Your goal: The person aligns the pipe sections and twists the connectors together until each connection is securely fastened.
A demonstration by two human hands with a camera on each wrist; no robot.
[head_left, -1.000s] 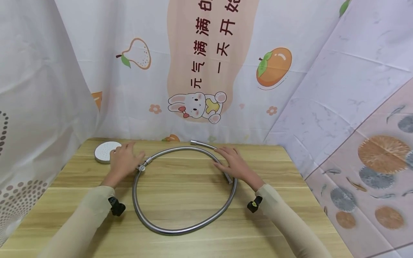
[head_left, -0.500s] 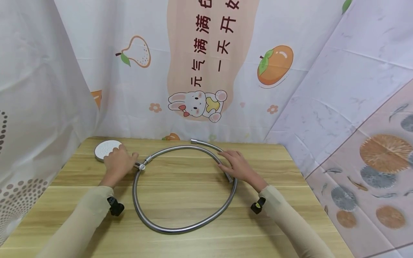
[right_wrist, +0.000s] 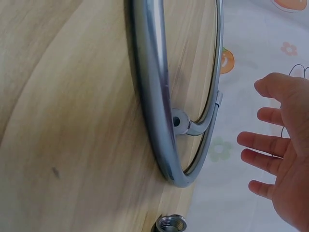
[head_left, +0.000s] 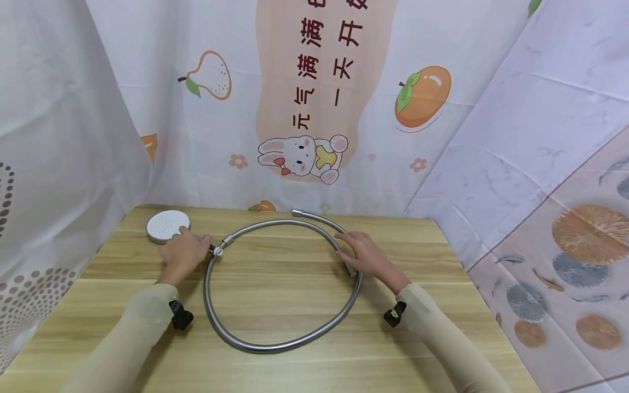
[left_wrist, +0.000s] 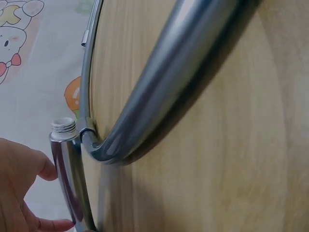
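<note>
A chrome shower head with a round white face point(head_left: 168, 225) lies at the table's back left. My left hand point(head_left: 183, 252) grips its handle. In the left wrist view the thumb and a finger lie against the chrome handle point(left_wrist: 70, 179), whose white threaded end point(left_wrist: 63, 128) sticks out above them. A metal shower hose point(head_left: 275, 348) lies in a loop, with a collar point(head_left: 227, 239) close to that end. Over the loop's right side, my right hand point(head_left: 365, 254) has its fingers spread and holds nothing. A threaded hose nut point(right_wrist: 171, 223) shows low in the right wrist view.
The wooden table point(head_left: 275, 289) ends at a printed curtain point(head_left: 206, 164) at the back, with more cloth on both sides. The other hose end point(head_left: 297, 213) lies near the back edge. A small camera is strapped to each wrist.
The left hand has come down from over the shower head's face onto its handle and gripped it, so more of the face shows. The right hand has shifted slightly to the right.
</note>
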